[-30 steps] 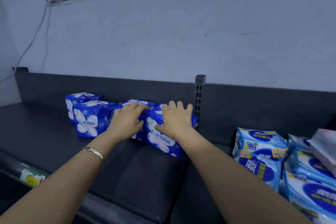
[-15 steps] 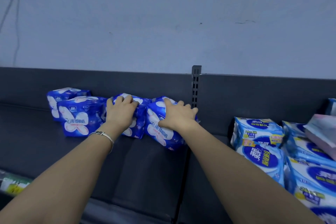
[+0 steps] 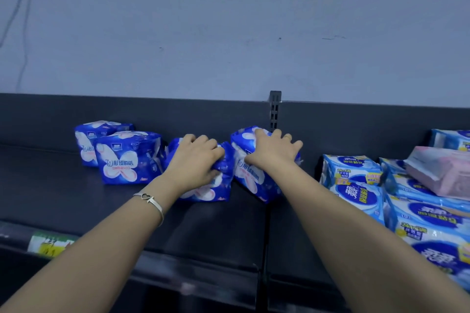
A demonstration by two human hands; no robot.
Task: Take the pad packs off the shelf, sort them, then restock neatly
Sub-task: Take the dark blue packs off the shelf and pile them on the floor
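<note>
One dark-blue pad pack [image 3: 223, 183] crumpled under the left fingers [image 3: 203, 141], a tilted pack [image 3: 254, 178] under the right fingers [image 3: 277, 136], two upright packs [image 3: 119, 160] just left.

both your bare arms reach forward, side by side. your left hand [image 3: 195, 160], palm down, curls its fingers over the top of a dark blue plastic pad pack [image 3: 223, 168]. your right hand [image 3: 273, 154], fingers spread, grips the neighbouring dark blue plastic pad pack [image 3: 254, 180]. a thin silver heart bracelet [image 3: 150, 198] circles your left wrist.
</note>
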